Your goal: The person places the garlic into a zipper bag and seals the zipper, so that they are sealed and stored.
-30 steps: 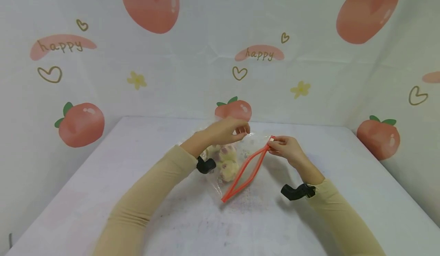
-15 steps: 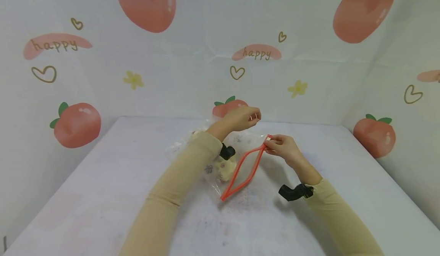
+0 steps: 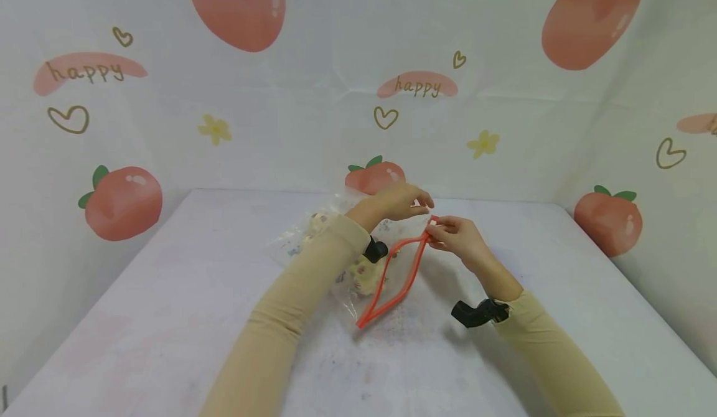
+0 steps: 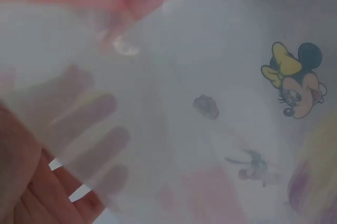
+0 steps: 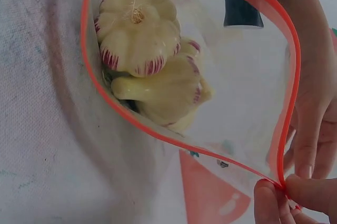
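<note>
A clear zip bag (image 3: 347,308) with a red zip edge (image 3: 406,289) lies on the table, its mouth gaping. Garlic bulbs (image 5: 139,29) with purple streaks are inside it. My right hand (image 3: 455,236) pinches the far end of the zip between thumb and fingers. Just beyond the bag's far side, my left hand (image 3: 400,201) hovers with relaxed fingers and holds nothing. In the left wrist view, its fingers (image 4: 100,140) show through the film, behind the bag. My left sleeve hides part of the bag in the head view.
A white table (image 3: 185,267) spreads around the bag. Behind it hangs a white cloth (image 3: 313,62) printed with red fruit and hearts. Black cameras sit on the left wrist (image 3: 375,250) and the right wrist (image 3: 473,313).
My left hand has moved right and up across the bag, then lowered a little near the zip's far end. My right hand keeps its pinch, drifting slightly left.
</note>
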`<state>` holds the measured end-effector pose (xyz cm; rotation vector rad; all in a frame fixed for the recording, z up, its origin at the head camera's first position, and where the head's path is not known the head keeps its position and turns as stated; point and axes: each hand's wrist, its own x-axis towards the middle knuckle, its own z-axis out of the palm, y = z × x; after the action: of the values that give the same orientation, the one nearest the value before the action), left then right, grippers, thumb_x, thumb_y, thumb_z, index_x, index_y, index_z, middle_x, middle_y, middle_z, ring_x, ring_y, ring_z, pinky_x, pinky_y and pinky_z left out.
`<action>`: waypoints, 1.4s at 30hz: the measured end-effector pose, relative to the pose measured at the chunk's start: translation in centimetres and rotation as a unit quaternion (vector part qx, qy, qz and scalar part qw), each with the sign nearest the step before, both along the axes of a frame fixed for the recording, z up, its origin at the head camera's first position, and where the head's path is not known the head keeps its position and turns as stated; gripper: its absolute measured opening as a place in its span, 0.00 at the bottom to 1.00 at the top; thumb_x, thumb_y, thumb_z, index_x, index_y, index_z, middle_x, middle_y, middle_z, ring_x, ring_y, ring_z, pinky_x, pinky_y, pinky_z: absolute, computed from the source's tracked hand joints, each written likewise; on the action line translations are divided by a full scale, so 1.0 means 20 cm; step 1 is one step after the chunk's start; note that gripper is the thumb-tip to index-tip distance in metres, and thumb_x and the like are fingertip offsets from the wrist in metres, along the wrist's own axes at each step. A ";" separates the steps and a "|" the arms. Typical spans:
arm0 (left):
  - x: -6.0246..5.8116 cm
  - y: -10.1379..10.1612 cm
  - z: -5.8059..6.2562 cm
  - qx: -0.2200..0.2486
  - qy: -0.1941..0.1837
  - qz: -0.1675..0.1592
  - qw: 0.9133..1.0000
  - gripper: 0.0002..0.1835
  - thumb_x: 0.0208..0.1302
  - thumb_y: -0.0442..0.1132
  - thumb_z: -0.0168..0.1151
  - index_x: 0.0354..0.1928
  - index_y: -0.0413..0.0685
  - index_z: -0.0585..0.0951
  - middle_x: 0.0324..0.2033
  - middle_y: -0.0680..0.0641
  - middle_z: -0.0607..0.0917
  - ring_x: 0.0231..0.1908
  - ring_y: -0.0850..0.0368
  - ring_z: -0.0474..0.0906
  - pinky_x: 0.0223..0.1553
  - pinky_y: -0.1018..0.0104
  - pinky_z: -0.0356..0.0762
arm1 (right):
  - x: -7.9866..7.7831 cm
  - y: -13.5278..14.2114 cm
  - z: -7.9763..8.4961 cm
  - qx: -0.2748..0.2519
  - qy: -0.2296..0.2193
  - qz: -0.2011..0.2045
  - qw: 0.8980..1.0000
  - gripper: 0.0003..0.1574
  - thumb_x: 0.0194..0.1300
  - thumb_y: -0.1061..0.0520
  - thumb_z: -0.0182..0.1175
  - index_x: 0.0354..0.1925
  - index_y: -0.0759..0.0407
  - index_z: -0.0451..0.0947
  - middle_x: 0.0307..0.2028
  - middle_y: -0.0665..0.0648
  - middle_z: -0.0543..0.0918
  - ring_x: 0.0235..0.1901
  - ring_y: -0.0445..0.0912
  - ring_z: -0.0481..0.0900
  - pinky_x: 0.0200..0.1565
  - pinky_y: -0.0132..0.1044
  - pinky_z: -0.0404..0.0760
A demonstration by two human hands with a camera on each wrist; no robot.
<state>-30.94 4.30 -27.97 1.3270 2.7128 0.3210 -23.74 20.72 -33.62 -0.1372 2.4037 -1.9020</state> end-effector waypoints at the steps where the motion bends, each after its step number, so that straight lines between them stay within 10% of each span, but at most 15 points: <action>1: 0.00 0.00 0.00 -0.007 -0.007 -0.003 1.000 0.17 0.70 0.44 0.50 0.58 0.51 0.75 0.55 0.49 0.80 0.55 0.54 0.76 0.59 0.63 0.72 | 0.00 0.00 0.00 -0.002 0.004 0.001 1.000 0.24 0.67 0.62 0.54 0.53 0.81 0.65 0.25 0.40 0.81 0.27 0.30 0.81 0.38 0.27 0.83; 15: 0.02 0.00 -0.02 0.021 -0.023 -0.027 0.999 0.11 0.68 0.40 0.53 0.48 0.47 0.81 0.48 0.49 0.83 0.50 0.56 0.78 0.53 0.67 0.76 | 0.02 -0.03 0.02 0.022 0.020 -0.010 1.000 0.27 0.67 0.56 0.55 0.52 0.79 0.69 0.28 0.41 0.81 0.29 0.31 0.81 0.38 0.28 0.84; 25: 0.06 0.01 0.00 0.014 0.018 0.032 0.999 0.07 0.66 0.44 0.56 0.40 0.54 0.82 0.40 0.55 0.84 0.40 0.60 0.77 0.34 0.68 0.76 | 0.02 -0.04 0.02 0.100 0.051 -0.045 0.993 0.22 0.66 0.54 0.56 0.45 0.75 0.75 0.28 0.43 0.81 0.29 0.31 0.77 0.34 0.22 0.79; 42: 0.04 -0.04 -0.01 0.047 0.019 0.050 0.997 0.08 0.65 0.44 0.57 0.42 0.54 0.82 0.41 0.55 0.85 0.39 0.59 0.79 0.38 0.67 0.76 | 0.04 -0.08 -0.01 0.145 0.067 -0.016 0.987 0.19 0.66 0.54 0.56 0.41 0.72 0.77 0.24 0.44 0.80 0.29 0.40 0.74 0.35 0.32 0.75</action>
<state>-30.10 3.58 -28.10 1.2334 2.8335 0.4419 -22.91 19.16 -33.83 -0.2139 2.7538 -1.5778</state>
